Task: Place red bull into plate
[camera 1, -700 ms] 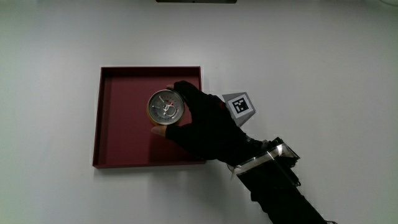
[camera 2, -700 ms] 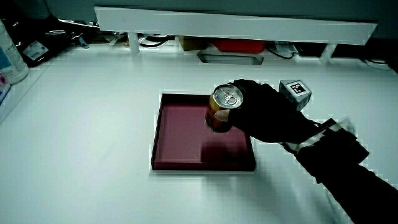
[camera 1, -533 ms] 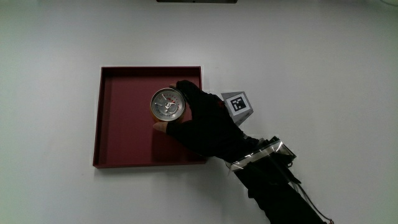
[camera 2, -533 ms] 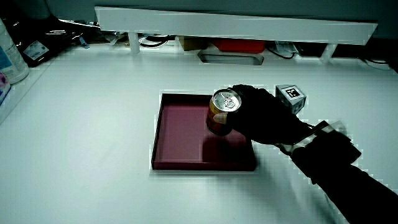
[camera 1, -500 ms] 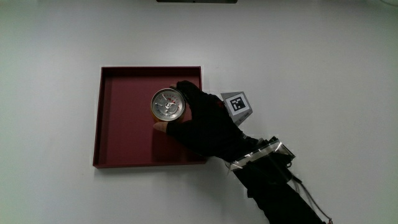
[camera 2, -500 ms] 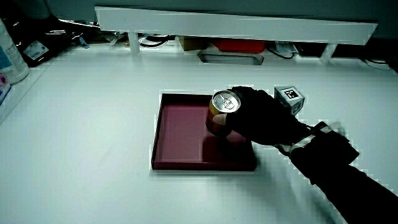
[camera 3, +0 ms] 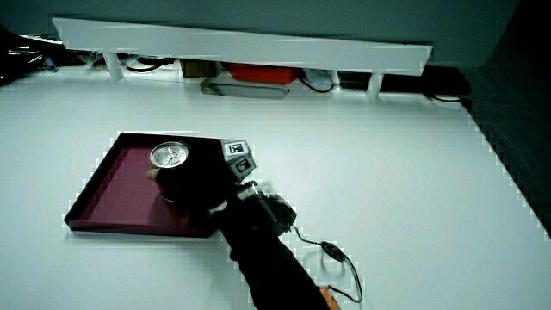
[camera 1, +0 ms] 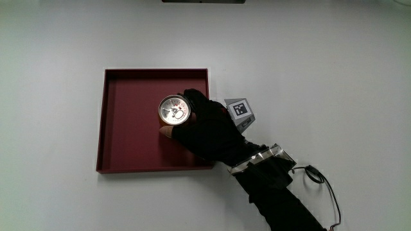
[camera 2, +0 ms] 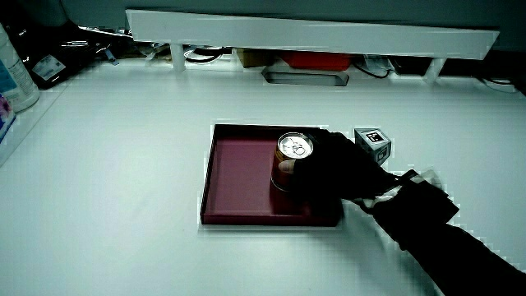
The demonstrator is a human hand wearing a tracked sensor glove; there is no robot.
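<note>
Where the black-sleeved forearm [camera 1: 276,192] comes in from the person's edge of the white table [camera 1: 334,70], it leads up to the hand in the black glove [camera 1: 209,128], which carries a small patterned cube [camera 1: 240,110] on its back and reaches in over the rim of the shallow, square, dark red plate [camera 1: 128,144]. The fingers [camera 1: 192,99] are curled around the side of the upright metal red bull can with its silver pull-tab lid [camera 1: 174,110], with the thumb showing at the can's nearer side, so the can is firmly held. In both side views the can [camera 2: 292,160] stands low inside the plate [camera 2: 234,177], and its base looks to be on the plate's floor or just above it, though the glove [camera 3: 194,185] hides the contact itself. Judging from this, the carrying part of the task is essentially finished: the can is inside the plate's walls, roughly in its middle. What seems left is only to settle it, let go and draw the hand away without tipping it. Farther off, a low white partition [camera 2: 312,33] closes the table.
</note>
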